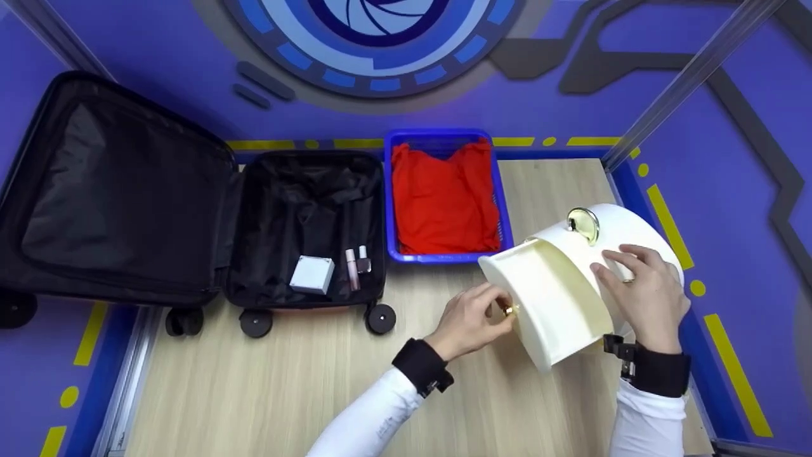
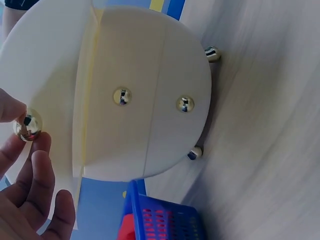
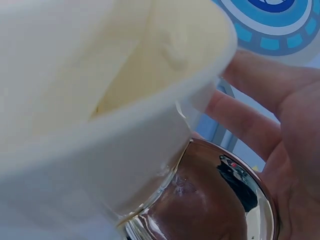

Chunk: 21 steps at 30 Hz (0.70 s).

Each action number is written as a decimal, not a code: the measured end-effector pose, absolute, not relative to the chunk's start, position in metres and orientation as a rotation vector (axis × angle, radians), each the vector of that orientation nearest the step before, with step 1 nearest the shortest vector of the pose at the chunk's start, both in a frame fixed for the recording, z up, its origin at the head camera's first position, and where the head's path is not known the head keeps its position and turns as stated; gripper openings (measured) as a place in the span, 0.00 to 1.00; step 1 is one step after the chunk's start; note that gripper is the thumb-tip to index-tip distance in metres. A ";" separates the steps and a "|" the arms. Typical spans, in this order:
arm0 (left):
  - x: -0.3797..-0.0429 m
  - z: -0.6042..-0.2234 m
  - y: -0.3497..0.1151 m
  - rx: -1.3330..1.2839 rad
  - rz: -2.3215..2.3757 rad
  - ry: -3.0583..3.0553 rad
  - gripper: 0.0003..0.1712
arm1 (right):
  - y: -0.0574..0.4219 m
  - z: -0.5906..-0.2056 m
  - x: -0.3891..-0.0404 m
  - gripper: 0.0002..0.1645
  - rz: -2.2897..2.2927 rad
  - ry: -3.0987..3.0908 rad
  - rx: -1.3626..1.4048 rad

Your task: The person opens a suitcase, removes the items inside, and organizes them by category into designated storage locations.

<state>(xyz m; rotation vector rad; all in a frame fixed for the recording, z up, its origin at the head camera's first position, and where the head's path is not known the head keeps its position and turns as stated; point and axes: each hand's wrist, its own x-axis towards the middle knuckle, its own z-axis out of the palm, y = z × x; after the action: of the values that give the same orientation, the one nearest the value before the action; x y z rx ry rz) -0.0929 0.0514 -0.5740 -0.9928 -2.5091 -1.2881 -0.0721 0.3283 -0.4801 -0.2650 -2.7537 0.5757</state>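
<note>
A white rounded drawer box with gold knobs lies at the right, its top drawer pulled out toward the left and its cream inside showing. My left hand pinches that drawer's gold knob between thumb and fingers. Against the box body rests my right hand, its fingers spread over the white surface. A round gold fitting sits beside the right palm. Another gold fitting stands on the box farther back. Lower drawers with two knobs show in the left wrist view.
A blue basket holding red cloth stands at the back, left of the drawer box. Farther left, an open black suitcase holds a white box, a pink tube and a small bottle. Purple walls border the wooden table.
</note>
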 end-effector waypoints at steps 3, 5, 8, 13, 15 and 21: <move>-0.090 -0.579 0.046 -0.994 -1.295 -2.497 0.10 | 0.328 -0.480 -0.072 0.22 0.574 -2.755 -0.274; -0.089 -0.583 0.044 -0.989 -1.300 -2.499 0.11 | 0.327 -0.480 -0.072 0.23 0.573 -2.758 -0.282; -0.088 -0.589 0.042 -0.971 -1.305 -2.515 0.11 | 0.326 -0.480 -0.072 0.23 0.573 -2.759 -0.283; -0.087 -0.595 0.041 -0.950 -1.330 -2.520 0.12 | 0.325 -0.480 -0.072 0.23 0.568 -2.756 -0.281; -0.087 -0.596 0.041 -0.949 -1.334 -2.520 0.11 | 0.326 -0.480 -0.073 0.23 0.564 -2.754 -0.284; -0.088 -0.595 0.038 -0.990 -1.310 -2.527 0.12 | 0.326 -0.480 -0.072 0.23 0.568 -2.751 -0.290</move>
<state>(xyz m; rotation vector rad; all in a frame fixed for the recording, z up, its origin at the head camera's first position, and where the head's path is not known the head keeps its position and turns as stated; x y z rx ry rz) -0.0882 0.0382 -0.5954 -0.9904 -2.5272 -1.3103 -0.0721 0.3262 -0.4799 -0.2902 -2.7506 0.5682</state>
